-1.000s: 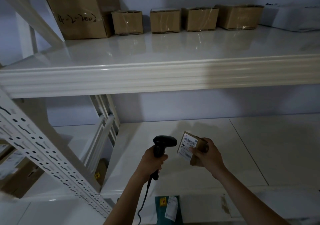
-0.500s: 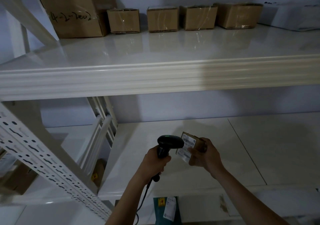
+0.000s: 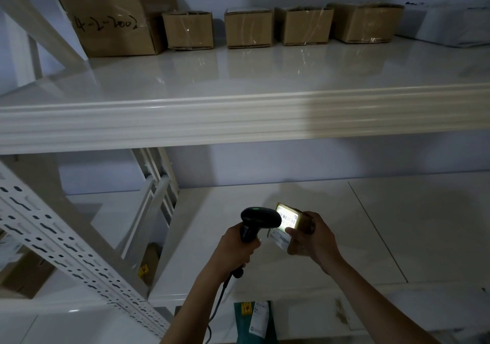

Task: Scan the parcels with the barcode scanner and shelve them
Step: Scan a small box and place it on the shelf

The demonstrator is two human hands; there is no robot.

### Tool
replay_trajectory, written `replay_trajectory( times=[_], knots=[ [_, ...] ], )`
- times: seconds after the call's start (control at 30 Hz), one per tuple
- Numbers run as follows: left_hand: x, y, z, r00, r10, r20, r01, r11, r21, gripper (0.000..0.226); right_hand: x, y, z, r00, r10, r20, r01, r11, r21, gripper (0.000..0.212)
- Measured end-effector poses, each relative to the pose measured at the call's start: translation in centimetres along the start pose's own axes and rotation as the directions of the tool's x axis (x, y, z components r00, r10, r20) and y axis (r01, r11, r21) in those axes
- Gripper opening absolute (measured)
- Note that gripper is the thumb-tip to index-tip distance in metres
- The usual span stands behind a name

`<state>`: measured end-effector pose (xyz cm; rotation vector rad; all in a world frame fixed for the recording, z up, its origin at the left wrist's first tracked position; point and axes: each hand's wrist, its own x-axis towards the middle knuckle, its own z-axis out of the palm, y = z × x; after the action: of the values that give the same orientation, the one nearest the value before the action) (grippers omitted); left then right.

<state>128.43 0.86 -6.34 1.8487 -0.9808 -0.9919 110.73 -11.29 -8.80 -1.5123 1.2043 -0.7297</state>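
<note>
While the left hand [image 3: 238, 248] wraps all its fingers tight round the grip of the black pistol-shaped plastic barcode scanner [image 3: 258, 221], the right hand [image 3: 310, 240] pinches a small brown cardboard parcel [image 3: 290, 227], thumb on the white printed label, fingers curled behind. Scanner head sits just beside the parcel's face, and there's the light: a bright patch glowing on the barcode! A green dot shows on top of the scanner, and its dark cable [image 3: 217, 306] trails down beside the forearm. Both are held in the air above the smooth white lower shelf [image 3: 397, 237], near its front edge. Below the wrists, a teal soft packet with a white label and yellow sticker [image 3: 254, 320] lies low in view. Off to the left, a white perforated metal upright [image 3: 66, 245] slants across. Higher up, the glossy white upper shelf [image 3: 238, 78] with its ribbed front lip carries a back row: one large brown carton with black handwriting [image 3: 111, 20], then four small taped brown cardboard boxes [image 3: 249, 27] side by side, tape glinting, and a pale grey bag [image 3: 450, 25] far right.
</note>
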Motion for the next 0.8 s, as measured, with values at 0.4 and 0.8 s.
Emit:
replay_trajectory(
  times=[0.4,0.8],
  knots=[
    [0.1,-0.3,-0.3,1.000,0.007,0.015,-0.007,1.000,-0.001,0.006,0.3,0.4,0.3,0.993,0.093,0.075,-0.107,0.971,0.215,0.054],
    [-0.1,-0.3,-1.2,1.000,0.007,-0.006,-0.007,1.000,0.008,0.007,0.7,0.9,0.6,0.994,0.082,0.067,-0.094,0.975,0.203,0.059]
  ],
)
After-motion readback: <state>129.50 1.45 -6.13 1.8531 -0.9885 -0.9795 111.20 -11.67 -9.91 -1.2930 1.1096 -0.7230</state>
